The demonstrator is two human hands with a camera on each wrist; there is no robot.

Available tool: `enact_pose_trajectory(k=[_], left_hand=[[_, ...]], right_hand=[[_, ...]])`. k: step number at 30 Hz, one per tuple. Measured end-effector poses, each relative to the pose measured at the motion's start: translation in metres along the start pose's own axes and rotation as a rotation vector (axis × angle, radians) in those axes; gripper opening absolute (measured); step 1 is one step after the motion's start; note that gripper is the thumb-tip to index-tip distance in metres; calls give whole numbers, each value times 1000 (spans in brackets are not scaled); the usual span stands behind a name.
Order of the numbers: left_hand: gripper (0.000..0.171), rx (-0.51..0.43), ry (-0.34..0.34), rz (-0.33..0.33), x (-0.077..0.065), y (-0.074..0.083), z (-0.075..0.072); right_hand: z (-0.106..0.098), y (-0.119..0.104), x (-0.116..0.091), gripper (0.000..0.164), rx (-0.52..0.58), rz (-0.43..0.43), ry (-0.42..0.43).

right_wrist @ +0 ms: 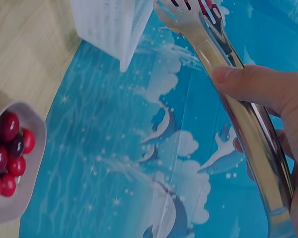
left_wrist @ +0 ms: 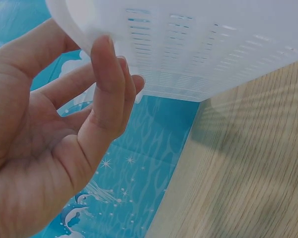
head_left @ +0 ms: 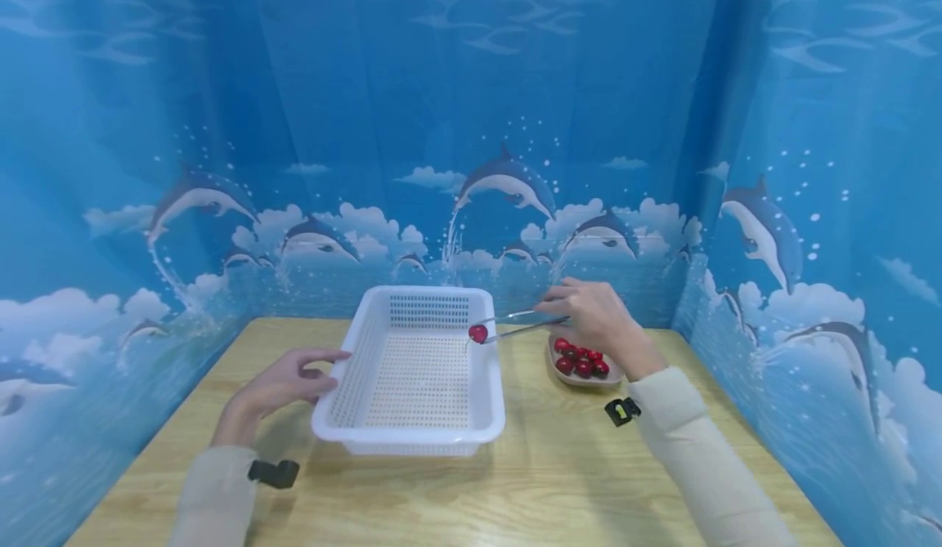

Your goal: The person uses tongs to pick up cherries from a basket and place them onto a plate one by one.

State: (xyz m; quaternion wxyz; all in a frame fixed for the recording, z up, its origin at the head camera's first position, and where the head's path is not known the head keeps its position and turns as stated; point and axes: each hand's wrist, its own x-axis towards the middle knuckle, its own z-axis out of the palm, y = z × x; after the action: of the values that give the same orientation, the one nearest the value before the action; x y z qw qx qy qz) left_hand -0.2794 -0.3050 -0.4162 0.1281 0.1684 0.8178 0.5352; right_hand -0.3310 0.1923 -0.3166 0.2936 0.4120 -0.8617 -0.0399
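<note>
A white plastic basket (head_left: 419, 379) with slotted walls stands on the table. At its left rim my left hand (head_left: 292, 382) pinches the edge, the fingertips against the outer wall (left_wrist: 179, 49) in the left wrist view. My right hand (head_left: 589, 314) grips metal tongs (head_left: 526, 330); in the right wrist view the thumb lies along one arm of the tongs (right_wrist: 243, 134). Between their tips is a red cherry (head_left: 478, 334), above the basket's right rim, its stem hanging down. Below the right hand, a small pale bowl (head_left: 589, 381) holds several cherries (right_wrist: 7, 126), partly hidden by the hand in the head view.
The light wooden table (head_left: 545, 481) extends in front of the basket and between it and the bowl. Blue dolphin-print curtains (head_left: 441, 122) enclose the table at the back and both sides. A small black device (head_left: 274, 473) sits at each wrist.
</note>
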Motion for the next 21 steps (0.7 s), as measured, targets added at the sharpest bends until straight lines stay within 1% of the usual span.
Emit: enact_pose_trajectory(k=[10,21], left_hand=[[64,3,-1,4,-1,0,0],[64,-3,-8,9,-1,0,0]], right_hand=[[-2,21,-24,28,-48,11,19],[-5,37,-51,29,-82,68,-14]])
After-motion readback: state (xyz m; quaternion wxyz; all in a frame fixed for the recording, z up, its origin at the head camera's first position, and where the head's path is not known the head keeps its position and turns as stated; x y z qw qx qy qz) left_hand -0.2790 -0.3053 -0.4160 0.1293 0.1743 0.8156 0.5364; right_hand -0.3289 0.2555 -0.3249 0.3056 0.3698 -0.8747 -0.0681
